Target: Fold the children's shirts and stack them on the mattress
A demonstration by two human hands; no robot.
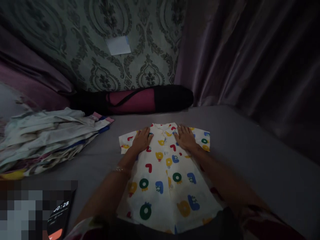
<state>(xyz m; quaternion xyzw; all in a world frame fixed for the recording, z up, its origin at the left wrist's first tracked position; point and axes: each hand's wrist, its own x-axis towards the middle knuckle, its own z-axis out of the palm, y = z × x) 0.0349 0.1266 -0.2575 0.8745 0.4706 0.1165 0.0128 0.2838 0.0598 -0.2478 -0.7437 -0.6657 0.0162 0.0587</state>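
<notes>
A small white short-sleeved shirt (pixel 162 173) with a collar and colourful printed shapes lies spread out on the grey sheet, its collar pointing away from me. My left hand (pixel 142 138) rests flat on its left shoulder, fingers stretched out. On the opposite shoulder, near the collar, my right hand (pixel 185 137) lies palm down with its fingers extended. Neither hand grips the cloth. The lower hem reaches close to my body.
A layered pile of clothes (pixel 50 133) sits at the left. Against the patterned wall lies a long black and pink bag (pixel 140 100). A phone (pixel 60 216) showing a timer is at the lower left. Curtains (pixel 230 50) hang at the right.
</notes>
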